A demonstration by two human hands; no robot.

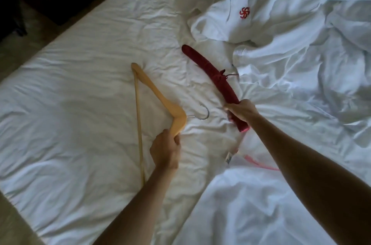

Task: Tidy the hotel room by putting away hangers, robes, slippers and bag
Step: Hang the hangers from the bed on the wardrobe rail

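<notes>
Head view: left hand [165,151] clamps the rigid, light wooden hanger [158,97] at its near arm; right hand [242,110] clamps the soft padded red hanger [210,72] near its end.

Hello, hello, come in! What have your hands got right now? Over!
Left hand shut on wooden hanger. Right hand shut on red padded hanger. White robe lies crumpled on the bed. Nothing in the way.

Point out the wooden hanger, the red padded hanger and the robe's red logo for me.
wooden hanger [154,89], head view, on its upper wooden arm.
red padded hanger [208,70], head view, on the padded bar's middle.
robe's red logo [244,12], head view, on the emblem's centre.
</notes>
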